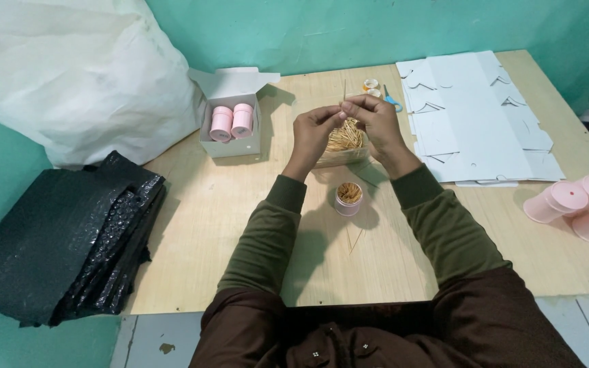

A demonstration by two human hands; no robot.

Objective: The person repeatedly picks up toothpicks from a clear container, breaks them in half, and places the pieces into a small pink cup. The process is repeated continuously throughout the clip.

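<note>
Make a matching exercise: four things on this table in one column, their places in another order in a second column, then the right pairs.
1. open white box
2. small pink jar of sticks
3. flat white cardboard blanks
4. black bubble wrap stack

A. far right of the table
B. hanging off the left edge
C. below the hands
D. holds two pink containers

Pairs: 1-D, 2-C, 3-A, 4-B
</note>
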